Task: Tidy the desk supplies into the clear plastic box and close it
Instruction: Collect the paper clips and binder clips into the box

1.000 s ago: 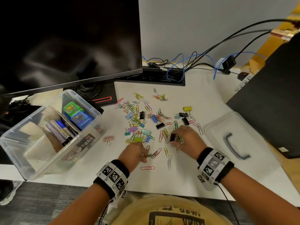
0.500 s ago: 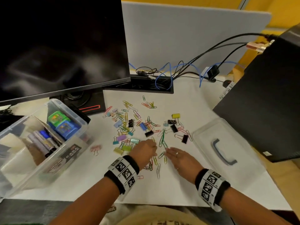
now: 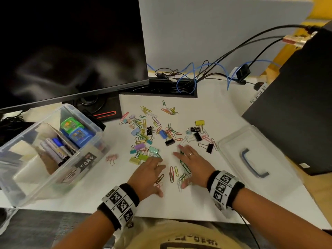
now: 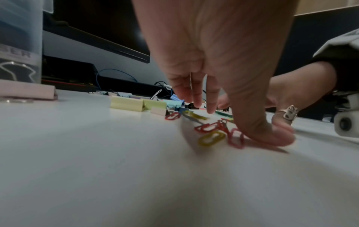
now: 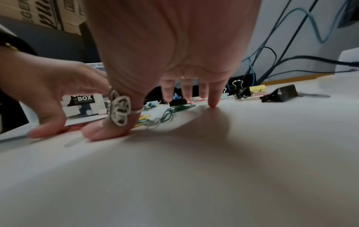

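I keep both grips, left hand [image 3: 150,174] and right hand [image 3: 193,165], flat and apart, fingers splayed, to corral the coloured wire paper clips [image 3: 175,172] near the worktop's front edge.

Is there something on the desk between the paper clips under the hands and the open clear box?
Nothing tall. Between the paper clips by the left hand and the clear plastic box lies white desk with only one pink binder clip. The box is open; its lid lies right.

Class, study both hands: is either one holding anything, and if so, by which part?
Nothing is held. The left hand and right hand lie spread, fingers straight, pressing on loose paper clips on the desk.
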Demonstrator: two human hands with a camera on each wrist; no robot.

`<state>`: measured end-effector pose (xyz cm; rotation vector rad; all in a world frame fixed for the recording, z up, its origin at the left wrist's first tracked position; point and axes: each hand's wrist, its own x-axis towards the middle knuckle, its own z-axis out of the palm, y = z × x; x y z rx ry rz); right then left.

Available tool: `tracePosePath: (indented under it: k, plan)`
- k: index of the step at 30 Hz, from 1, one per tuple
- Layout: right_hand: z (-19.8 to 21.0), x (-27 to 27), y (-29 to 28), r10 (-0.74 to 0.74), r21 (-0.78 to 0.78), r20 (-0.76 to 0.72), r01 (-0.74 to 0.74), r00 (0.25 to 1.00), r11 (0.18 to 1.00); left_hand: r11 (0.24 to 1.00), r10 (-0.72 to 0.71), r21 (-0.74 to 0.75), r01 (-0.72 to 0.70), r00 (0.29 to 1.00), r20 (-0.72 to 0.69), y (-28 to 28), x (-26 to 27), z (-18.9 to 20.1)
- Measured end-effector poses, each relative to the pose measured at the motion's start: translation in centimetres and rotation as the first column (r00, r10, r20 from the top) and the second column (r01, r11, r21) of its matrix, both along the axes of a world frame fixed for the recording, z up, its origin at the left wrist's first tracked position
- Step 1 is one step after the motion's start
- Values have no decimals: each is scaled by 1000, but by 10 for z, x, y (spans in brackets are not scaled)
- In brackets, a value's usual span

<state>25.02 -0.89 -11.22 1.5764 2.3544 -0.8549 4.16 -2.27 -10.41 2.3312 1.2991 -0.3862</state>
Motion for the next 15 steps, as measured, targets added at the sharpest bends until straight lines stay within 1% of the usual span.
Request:
tracePosePath:
  k: [1,3,4,5,6,7,8,9,10,12,15]
  plan:
    - [-1,1,2,29,-30,14,-29,999,999,1000,-17,20,17,1000,-13,0,0,1]
    - [-2,1,5,40,-50,17,-39,999,998,991,-82,105,84,996,-21,3,-5,-1]
    - [-1,0,5,49,-42,11,-49,999,998,990,-72,118,75,997,-37,4,-7,-4]
    - [2,-2,5,107,-34,34,-106,994,994,988,-73,132,78,996,-43,4,-10,-7]
    - [3,-4,5,174,65,61,-178,983,982,985,-79,150,81,997,-21,4,-14,-13]
    - [5,-5,5,157,143,65,-165,985,976,984,-85,160,84,996,5,4,-16,-18]
    - [2,-6,6,155,155,89,-167,984,974,981,-96,174,91,995,22,5,-17,-22]
    - [3,-9,8,171,207,99,-188,980,960,978,-105,184,98,994,31,6,-18,-22]
    - [4,-10,9,213,172,154,-238,965,956,978,-103,188,94,994,38,8,-18,-24]
    - [5,-11,12,289,156,234,-329,928,931,979,-92,184,84,995,39,13,-14,-21]
    - [3,-13,15,258,140,247,-298,934,944,975,-89,203,91,996,-18,19,-5,-16]
